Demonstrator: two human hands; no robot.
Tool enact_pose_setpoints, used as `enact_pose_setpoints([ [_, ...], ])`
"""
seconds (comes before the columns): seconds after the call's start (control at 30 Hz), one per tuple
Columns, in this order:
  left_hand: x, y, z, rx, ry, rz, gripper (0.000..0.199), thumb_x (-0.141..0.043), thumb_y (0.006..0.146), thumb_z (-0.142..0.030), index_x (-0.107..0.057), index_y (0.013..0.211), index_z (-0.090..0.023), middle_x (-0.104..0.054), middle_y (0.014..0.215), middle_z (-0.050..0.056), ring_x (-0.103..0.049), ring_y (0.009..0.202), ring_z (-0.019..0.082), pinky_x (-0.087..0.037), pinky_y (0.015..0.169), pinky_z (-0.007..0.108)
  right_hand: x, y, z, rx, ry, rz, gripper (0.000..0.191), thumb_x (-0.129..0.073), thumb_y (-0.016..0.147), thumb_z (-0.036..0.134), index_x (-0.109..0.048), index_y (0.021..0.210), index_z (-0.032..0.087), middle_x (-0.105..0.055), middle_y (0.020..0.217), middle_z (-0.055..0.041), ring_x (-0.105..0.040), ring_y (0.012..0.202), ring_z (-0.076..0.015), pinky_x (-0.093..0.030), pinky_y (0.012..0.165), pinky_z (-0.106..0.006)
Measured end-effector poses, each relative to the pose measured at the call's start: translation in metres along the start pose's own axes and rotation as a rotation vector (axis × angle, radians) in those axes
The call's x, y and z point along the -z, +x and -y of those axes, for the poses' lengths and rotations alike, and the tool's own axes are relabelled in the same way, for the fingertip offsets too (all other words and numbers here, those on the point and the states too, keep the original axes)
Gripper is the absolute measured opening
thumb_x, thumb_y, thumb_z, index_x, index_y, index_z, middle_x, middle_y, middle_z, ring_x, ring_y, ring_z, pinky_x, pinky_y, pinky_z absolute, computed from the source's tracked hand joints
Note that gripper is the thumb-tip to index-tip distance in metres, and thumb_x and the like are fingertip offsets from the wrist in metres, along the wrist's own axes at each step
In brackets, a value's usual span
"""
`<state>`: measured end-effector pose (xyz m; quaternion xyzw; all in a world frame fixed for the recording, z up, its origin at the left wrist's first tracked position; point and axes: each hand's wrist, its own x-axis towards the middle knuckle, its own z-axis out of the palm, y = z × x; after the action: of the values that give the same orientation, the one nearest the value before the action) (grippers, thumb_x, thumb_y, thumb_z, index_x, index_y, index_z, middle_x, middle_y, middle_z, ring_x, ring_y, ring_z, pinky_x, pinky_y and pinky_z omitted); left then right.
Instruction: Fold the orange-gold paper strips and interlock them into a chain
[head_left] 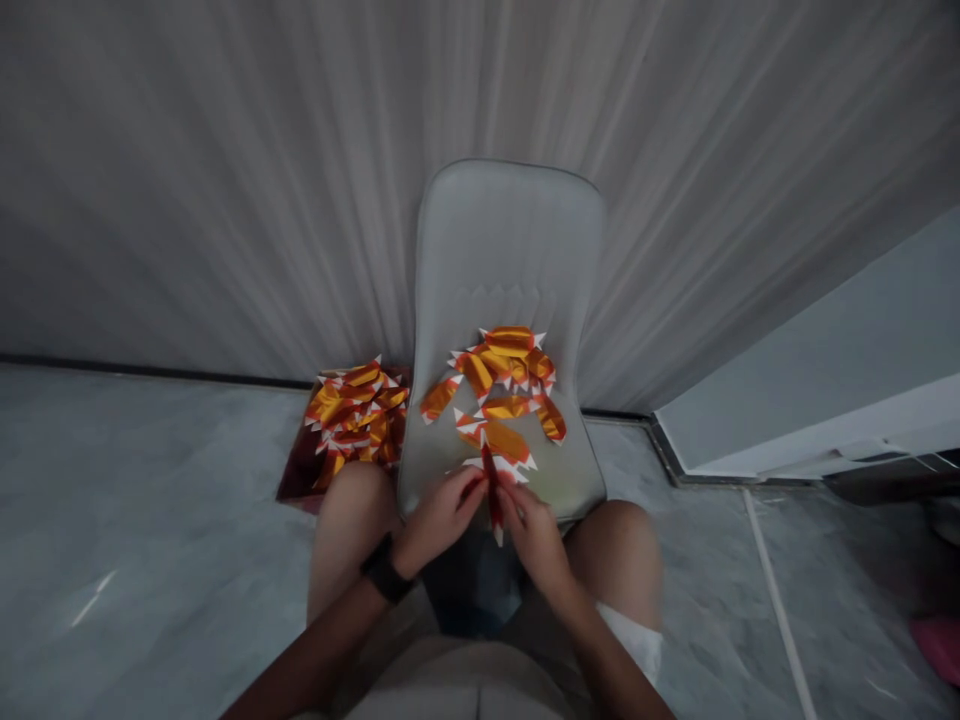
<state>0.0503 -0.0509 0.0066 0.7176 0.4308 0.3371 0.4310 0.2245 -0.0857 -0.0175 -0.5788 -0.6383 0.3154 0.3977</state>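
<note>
Both my hands meet above the front of a grey padded chair seat (510,250). My left hand (439,520) and my right hand (534,535) pinch a narrow red foil piece with zigzag white ends (493,495), which hangs down between them. Just beyond my fingers lies a loose heap of gold-and-red foil pieces (499,385), flat on the seat. Each has pointed, jagged white ends. A black watch band (385,570) circles my left wrist.
Left of the chair, a dark red box (296,475) holds a denser pile of the same foil pieces (356,415). Behind hangs a grey pleated curtain (225,180). A grey marble floor surrounds the chair, a pale cabinet stands right, and a pink object (937,645) lies at lower right.
</note>
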Motion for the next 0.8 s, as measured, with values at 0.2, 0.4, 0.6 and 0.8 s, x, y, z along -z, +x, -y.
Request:
enact_pose_setpoints([
  [0.2, 0.009, 0.006, 0.005, 0.072, -0.021, 0.065, 0.032, -0.048, 0.098, -0.042, -0.066, 0.093, -0.016, -0.067, 0.081, 0.002, -0.057, 0.071, 0.015, -0.043, 0.065, 0.024, 0.017, 0.005, -0.005, -0.054, -0.002, -0.011, 0.04, -0.046, 0.099, 0.043, -0.076, 0.092, 0.018, -0.076, 0.083, -0.0075, -0.069, 0.074, -0.0215, -0.05, 0.07, -0.029],
  [0.4, 0.015, 0.02, 0.005, 0.085, -0.061, 0.173, 0.035, -0.051, 0.096, -0.044, -0.07, 0.093, -0.015, -0.068, 0.082, 0.003, -0.057, 0.073, 0.015, -0.043, 0.065, 0.024, 0.02, 0.012, -0.019, -0.086, 0.089, 0.008, 0.04, -0.048, 0.097, 0.045, -0.077, 0.093, 0.018, -0.077, 0.082, -0.0067, -0.069, 0.073, -0.0216, -0.051, 0.067, -0.028],
  [0.6, 0.012, 0.029, -0.006, 0.042, 0.028, 0.206, 0.032, -0.052, 0.096, -0.041, -0.072, 0.094, -0.016, -0.07, 0.083, 0.002, -0.059, 0.075, 0.016, -0.043, 0.064, 0.023, 0.025, 0.025, -0.01, -0.052, 0.008, -0.039, 0.039, -0.047, 0.098, 0.044, -0.077, 0.1, 0.019, -0.078, 0.092, -0.0087, -0.071, 0.079, -0.0232, -0.05, 0.07, -0.029],
  [0.8, 0.006, 0.037, -0.01, 0.105, 0.097, 0.001, 0.034, -0.053, 0.094, -0.047, -0.068, 0.094, -0.017, -0.069, 0.081, 0.002, -0.059, 0.067, 0.014, -0.042, 0.056, 0.022, 0.029, 0.031, -0.002, 0.059, -0.195, -0.038, 0.043, -0.04, 0.1, 0.042, -0.075, 0.087, 0.021, -0.075, 0.078, -0.0091, -0.068, 0.07, -0.0211, -0.044, 0.066, -0.027],
])
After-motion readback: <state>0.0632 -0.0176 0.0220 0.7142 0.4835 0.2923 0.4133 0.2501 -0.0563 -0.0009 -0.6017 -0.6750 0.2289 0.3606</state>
